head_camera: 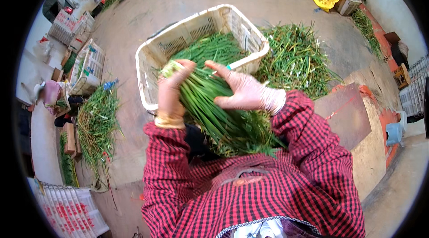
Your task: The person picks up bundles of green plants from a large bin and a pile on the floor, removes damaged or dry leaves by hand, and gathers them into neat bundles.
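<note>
A bunch of long green chives [201, 95] slants across my lap, its pale stem ends at the upper left. My left hand [170, 92], in a thin glove with a yellowish cuff, grips the bunch near those ends. On the other side, my right hand [239, 87], gloved with a whitish wrinkled cuff, has thumb and fingers spread at the leaves; whether it touches them is unclear. Just beyond both hands stands a dirty white plastic crate [201, 21]. More chives [214, 48] lie in its bottom, and a green piece shows at its near rim.
Right of the crate is a heap of loose green leaves [295, 56]. Another leaf heap [97, 127] lies left, near a seated person [55, 98] and a white crate [88, 67]. A flat board [345, 117] and a blue plastic stool [393, 134] are at right.
</note>
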Tool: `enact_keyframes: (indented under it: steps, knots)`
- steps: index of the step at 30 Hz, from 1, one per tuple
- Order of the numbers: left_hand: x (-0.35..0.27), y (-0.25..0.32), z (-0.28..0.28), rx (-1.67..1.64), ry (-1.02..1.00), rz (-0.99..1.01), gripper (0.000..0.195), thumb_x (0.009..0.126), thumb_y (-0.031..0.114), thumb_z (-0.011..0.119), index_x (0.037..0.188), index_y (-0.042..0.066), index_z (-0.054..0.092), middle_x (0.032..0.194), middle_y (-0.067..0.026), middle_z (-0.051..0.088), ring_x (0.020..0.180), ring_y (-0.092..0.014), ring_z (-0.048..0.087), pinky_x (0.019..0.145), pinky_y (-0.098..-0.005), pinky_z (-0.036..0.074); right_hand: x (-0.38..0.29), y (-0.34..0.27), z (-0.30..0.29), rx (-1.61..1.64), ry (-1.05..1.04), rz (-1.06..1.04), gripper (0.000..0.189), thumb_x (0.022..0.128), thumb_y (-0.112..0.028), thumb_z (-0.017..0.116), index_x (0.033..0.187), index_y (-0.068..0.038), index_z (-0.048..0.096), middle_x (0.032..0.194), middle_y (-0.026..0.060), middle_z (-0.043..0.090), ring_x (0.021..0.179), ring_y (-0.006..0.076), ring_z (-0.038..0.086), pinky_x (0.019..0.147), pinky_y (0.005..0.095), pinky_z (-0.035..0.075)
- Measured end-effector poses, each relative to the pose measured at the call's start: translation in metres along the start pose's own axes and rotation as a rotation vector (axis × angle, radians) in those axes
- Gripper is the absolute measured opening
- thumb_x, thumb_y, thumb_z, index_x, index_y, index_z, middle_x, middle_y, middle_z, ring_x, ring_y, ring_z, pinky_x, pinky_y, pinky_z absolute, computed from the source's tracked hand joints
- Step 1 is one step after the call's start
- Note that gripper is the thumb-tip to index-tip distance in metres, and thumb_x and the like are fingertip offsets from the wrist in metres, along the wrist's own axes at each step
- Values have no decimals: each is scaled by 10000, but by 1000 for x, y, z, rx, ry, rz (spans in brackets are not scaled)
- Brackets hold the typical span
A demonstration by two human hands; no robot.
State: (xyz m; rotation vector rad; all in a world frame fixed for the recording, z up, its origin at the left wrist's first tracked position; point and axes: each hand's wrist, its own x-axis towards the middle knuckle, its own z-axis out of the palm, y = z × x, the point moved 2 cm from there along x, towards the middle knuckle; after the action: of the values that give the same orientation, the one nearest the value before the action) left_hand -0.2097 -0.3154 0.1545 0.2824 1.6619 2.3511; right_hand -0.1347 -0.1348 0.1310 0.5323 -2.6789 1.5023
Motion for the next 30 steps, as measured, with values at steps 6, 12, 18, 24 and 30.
enact_keyframes:
  steps: [6,12,18,24,30]
  knots:
    - [11,-1,-111,-263,314,26,218,867,205,726,944,8,672,856,-85,681,762,-209,673,718,-363,575,-73,128,-39,-390,-62,588,631,811,-250,646,1381,-32,486,1332,192,575,1163,324,601,997,367,465]
    - [-9,-22,-158,-311,387,85,243,909,232,691,969,-1,656,910,-111,674,800,-231,666,738,-385,570,-77,85,-48,203,464,372,248,894,-154,665,1104,-23,682,921,28,694,849,78,612,789,232,498]
    - [-8,-45,-130,-347,341,53,273,926,256,675,1020,3,645,943,-139,680,826,-267,673,744,-407,570,-28,17,39,-130,-5,312,476,920,-511,552,950,-80,750,846,168,704,834,330,673,777,403,521]
    - [-16,-48,-103,-336,338,65,285,926,265,676,1043,7,643,977,-133,676,879,-252,662,791,-401,559,-3,40,76,295,58,441,273,916,-301,680,855,-35,680,655,-24,583,581,68,518,553,243,433]
    - [-18,-45,-150,-382,438,164,242,916,243,686,1003,21,650,982,-111,675,894,-245,655,825,-406,553,-55,31,42,711,-186,461,201,941,-235,640,892,-40,651,626,-11,574,531,49,509,479,215,394]
